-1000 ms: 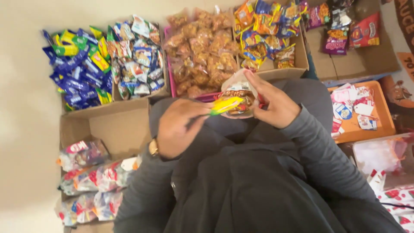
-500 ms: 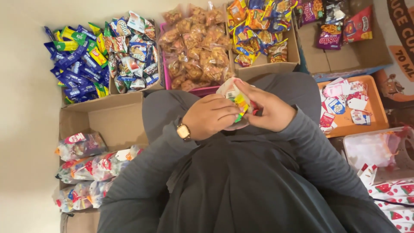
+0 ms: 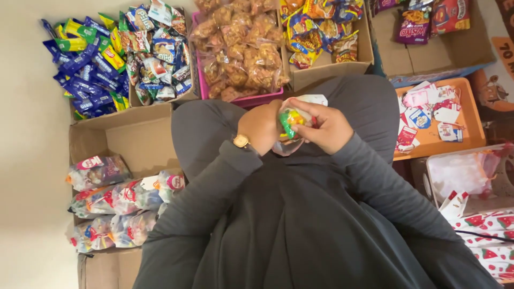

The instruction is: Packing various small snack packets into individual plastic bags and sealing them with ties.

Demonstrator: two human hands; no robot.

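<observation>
Left hand and right hand clenched round a clear snack bag — pressed together over the lap, steadying it. Sorted by kind in cardboard boxes ahead — filled bags stacked leftward

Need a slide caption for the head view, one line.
Both hands, left hand and right hand, grip a clear snack bag above boxes of packaged snacks.

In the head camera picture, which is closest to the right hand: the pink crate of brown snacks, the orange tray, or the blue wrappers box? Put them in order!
From the right hand:
1. Pink crate, just ahead to the left.
2. Orange tray, off to the right.
3. Blue wrappers box, far left.
</observation>
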